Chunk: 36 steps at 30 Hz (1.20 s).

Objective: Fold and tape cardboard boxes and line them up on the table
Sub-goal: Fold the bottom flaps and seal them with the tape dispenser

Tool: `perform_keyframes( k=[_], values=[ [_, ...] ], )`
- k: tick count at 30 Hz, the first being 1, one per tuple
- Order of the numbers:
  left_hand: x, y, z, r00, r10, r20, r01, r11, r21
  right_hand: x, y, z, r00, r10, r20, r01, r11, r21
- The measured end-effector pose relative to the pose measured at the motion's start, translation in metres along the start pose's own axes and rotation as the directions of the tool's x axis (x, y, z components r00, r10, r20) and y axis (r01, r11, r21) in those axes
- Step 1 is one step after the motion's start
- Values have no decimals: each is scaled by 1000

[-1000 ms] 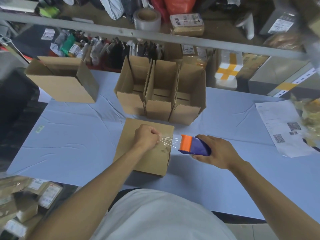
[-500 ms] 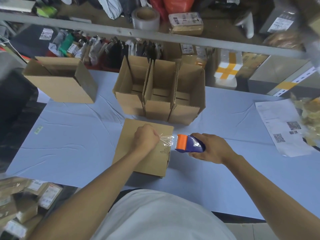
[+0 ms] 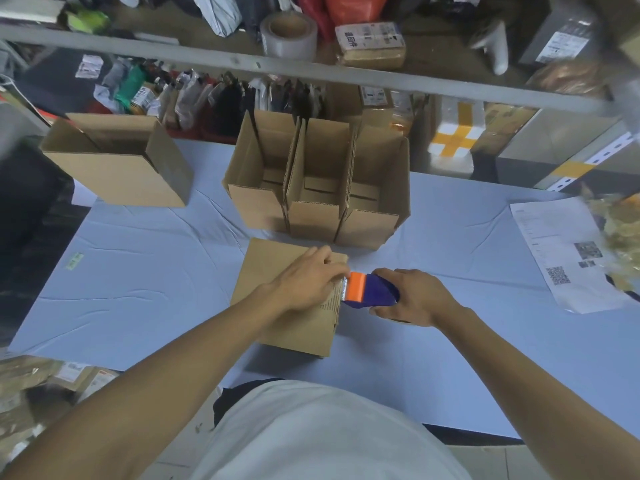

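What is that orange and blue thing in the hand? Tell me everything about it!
It is a tape dispenser, the hand-held kind. It looks like plastic: a bright orange front part and a dark blue body behind it. At the orange end there seems to be a small toothed edge. The right hand grips the blue body, hiding its back. The orange end points at the right edge of the closed cardboard box, right next to the fingers of the left hand, which rests on that box.

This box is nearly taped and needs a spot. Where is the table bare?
Bare cloth lies left of the closed box, below the lone open box, and again between the three-box row and the printed sheet. Crowded: behind the row.
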State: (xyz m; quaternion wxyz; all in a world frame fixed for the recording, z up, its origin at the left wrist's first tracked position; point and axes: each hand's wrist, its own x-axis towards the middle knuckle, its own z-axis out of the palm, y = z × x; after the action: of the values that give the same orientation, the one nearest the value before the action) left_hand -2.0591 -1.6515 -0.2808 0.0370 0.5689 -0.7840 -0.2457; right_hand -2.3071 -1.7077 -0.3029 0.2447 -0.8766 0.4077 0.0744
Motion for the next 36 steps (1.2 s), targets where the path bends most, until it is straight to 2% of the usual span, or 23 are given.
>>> perform_keyframes(
  k=[4,12,19,27,30,33,34,36],
  values=[
    [8,1,8,998,-62,20,61,997,36,-2,1,2,1000,9,-17,-9,1000,19],
    [11,0,12,993,-114,-7,113,991,-69,-19,10,-4,998,40,-53,-31,987,160],
    [9,8,12,983,-185,-15,184,980,-71,-32,24,-7,997,71,-42,-65,988,142],
    [0,14,14,999,-49,8,49,997,60,-2,1,1,992,76,105,-74,997,-16],
    [2,17,14,997,-70,18,68,992,102,8,-10,7,977,154,147,-162,986,43],
    [3,18,16,997,-76,10,75,992,102,13,-17,14,931,262,254,-252,965,-73],
    [4,17,18,997,-75,7,74,992,106,10,-16,16,929,275,248,-264,961,-79],
    [3,18,20,997,-82,-7,82,986,146,3,-13,15,942,292,166,-299,954,19]
  ],
)
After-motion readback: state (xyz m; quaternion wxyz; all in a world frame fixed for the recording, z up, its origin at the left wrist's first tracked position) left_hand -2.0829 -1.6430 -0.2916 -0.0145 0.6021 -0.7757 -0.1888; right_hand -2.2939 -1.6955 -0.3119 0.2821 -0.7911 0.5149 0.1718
